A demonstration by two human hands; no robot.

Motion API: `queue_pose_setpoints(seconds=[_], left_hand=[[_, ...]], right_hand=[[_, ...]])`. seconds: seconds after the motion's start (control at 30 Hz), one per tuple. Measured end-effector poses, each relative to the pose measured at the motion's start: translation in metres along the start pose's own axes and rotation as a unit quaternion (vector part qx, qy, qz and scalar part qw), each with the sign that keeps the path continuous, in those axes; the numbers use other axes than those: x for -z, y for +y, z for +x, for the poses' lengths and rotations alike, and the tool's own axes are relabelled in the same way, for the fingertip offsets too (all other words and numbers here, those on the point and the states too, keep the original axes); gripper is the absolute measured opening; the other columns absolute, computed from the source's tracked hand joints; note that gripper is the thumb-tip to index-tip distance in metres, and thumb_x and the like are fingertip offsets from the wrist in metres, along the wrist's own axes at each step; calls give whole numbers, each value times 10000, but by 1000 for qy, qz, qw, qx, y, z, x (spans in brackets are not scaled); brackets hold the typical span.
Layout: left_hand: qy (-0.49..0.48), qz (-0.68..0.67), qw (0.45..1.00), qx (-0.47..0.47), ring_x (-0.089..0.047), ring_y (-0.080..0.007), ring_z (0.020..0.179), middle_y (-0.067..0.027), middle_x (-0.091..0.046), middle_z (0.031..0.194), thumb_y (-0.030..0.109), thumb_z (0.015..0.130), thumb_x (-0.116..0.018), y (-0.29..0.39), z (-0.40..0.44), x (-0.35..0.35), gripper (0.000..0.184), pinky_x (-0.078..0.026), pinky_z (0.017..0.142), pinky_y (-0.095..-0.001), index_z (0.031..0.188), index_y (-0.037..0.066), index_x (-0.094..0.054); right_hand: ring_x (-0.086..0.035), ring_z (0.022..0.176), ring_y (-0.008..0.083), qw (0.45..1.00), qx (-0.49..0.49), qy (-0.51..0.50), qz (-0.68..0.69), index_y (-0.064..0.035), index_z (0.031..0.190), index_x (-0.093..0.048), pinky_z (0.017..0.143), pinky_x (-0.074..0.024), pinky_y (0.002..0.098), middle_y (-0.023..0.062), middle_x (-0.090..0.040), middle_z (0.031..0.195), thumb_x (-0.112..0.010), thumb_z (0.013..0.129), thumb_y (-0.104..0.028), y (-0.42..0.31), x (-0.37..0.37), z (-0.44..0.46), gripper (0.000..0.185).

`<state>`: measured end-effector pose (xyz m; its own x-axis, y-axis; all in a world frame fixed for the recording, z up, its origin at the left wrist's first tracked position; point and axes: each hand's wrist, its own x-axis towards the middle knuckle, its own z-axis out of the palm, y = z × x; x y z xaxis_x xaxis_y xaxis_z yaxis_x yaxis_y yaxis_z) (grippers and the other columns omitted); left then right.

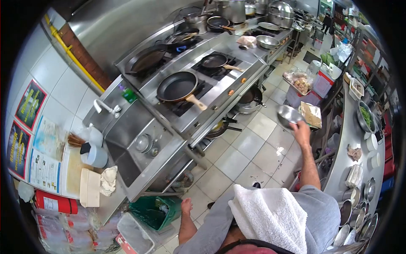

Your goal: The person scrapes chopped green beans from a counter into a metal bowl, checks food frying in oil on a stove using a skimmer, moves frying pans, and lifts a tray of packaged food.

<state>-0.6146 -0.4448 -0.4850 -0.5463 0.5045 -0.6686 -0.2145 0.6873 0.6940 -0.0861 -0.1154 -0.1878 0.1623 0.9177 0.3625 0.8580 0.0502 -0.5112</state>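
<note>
Steel stoves [215, 91] are lining one side of this kitchen's tiled floor [249, 146]. Your right hand [301, 129] is clamping the rim of a metal bowl [288, 113], which is hanging ahead near a box [311, 113]; keeping it level and firmly pinched should be preventing a slip. Your left hand [186, 206] is hanging near the green bin [172, 213], seemingly empty; how closed it is, I cannot tell.
</note>
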Motion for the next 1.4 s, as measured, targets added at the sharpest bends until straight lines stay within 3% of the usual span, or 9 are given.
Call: queue_pose_setpoints(seconds=[0.27,0.3,0.53,0.73,1.07,1.13,1.23,1.3,1.4], left_hand=[[-159,209,964,49,-529,-127,664,-50,-583,762,307,777,-633,-46,-8,-147,339,-422,514,-287,975,37,-583],[-177,215,959,-57,-534,-146,696,-62,-589,752,297,766,-643,-53,5,-162,326,-436,583,-302,909,7,-599],[-258,420,866,-87,-551,-185,772,-85,-592,924,289,777,-626,94,11,-266,396,-450,577,-315,1055,15,-559],[-269,352,889,-116,-549,-187,814,-94,-569,1020,301,799,-608,166,22,-393,453,-457,532,-320,1134,12,-512],[-343,403,838,-136,-551,-231,999,-150,-546,1152,301,799,-623,217,40,-487,534,-480,737,-312,1200,-18,-476],[-327,401,847,-122,-559,-232,990,-152,-560,1130,304,797,-622,222,64,-479,522,-479,751,-311,1183,-23,-491],[-293,475,814,-163,-569,-206,982,-169,-587,1068,308,797,-601,250,102,-482,486,-475,778,-290,1150,-16,-524],[-299,467,765,-328,-611,-205,848,-156,-636,899,311,799,-577,278,120,-488,400,-483,712,-301,1050,0,-583],[-310,310,794,-421,-558,-206,537,-85,-603,617,280,830,-540,396,63,-513,275,-436,537,-338,841,11,-593]], right_hand=[[-574,765,334,943,-193,237,-133,11,787,-639,711,-432,408,170,-624,834,-667,713,-370,202,124,-1,389],[-566,789,330,928,-225,258,-144,4,791,-640,730,-420,410,159,-623,844,-673,710,-362,218,133,-10,377],[-533,786,298,873,-281,346,-198,-26,787,-640,742,-371,382,122,-614,828,-704,695,-307,262,163,-57,302],[-526,749,269,879,-261,318,-240,-25,739,-620,712,-356,362,106,-598,798,-701,707,-265,266,169,-79,254],[-555,869,331,842,-378,227,-311,-33,801,-625,736,-421,432,167,-608,861,-620,771,-296,324,181,-33,265],[-548,937,350,833,-453,178,-261,-36,884,-615,738,-436,451,182,-611,871,-648,741,-304,388,182,-31,305],[-519,1022,362,735,-554,137,-366,-173,1231,-474,854,-439,460,169,-494,1167,-644,727,-260,325,205,24,539],[-481,1093,280,797,-483,165,-323,-153,1212,-495,859,-417,462,120,-475,1204,-565,782,-138,284,210,75,436],[-571,899,208,964,-152,210,59,-26,1075,-566,802,-443,261,103,-577,964,-451,814,83,226,178,166,306]])
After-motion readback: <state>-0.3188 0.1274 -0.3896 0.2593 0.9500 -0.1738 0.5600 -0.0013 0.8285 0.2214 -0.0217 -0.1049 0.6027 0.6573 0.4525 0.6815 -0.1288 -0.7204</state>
